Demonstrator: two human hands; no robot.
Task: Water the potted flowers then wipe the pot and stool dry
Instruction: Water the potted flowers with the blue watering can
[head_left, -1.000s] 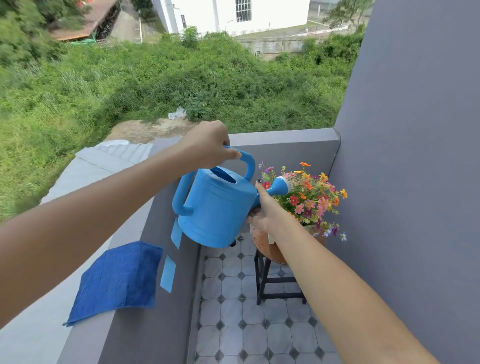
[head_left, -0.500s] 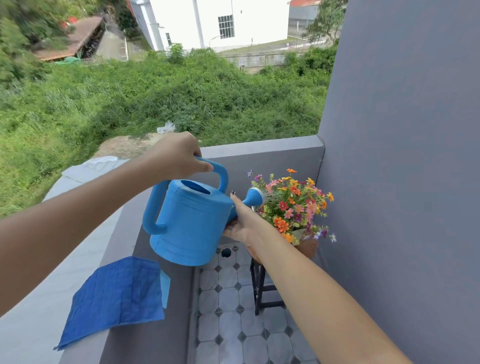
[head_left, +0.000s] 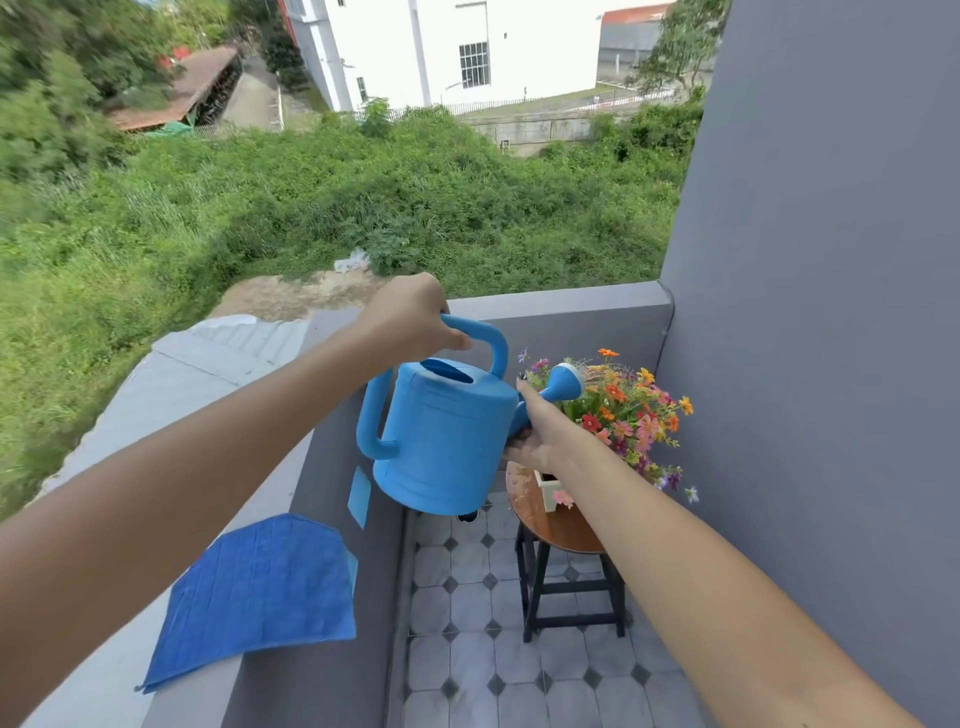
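Note:
A blue watering can (head_left: 441, 436) hangs in the air, tilted toward the colourful flowers (head_left: 631, 410). My left hand (head_left: 410, 319) grips its top handle. My right hand (head_left: 540, 431) holds the spout near its base. The spout's rose (head_left: 569, 379) sprays fine water over the blooms. The flowers stand in a pale pot (head_left: 548, 488), mostly hidden by my right arm, on a round wooden stool (head_left: 535, 517) with black legs. Wet spots show on the stool top. A blue cloth (head_left: 260, 587) lies on the grey ledge at the left.
A grey parapet ledge (head_left: 156, 395) runs along the left and across the back. A grey wall (head_left: 831, 312) closes the right side, close to the flowers. The floor has pale tiles (head_left: 467, 649). Beyond the ledge are green bushes and a white building.
The can has tipped forward again and its rose sits over the flowers, spraying. The view has shifted, so the stool top and pot now show below my right hand.

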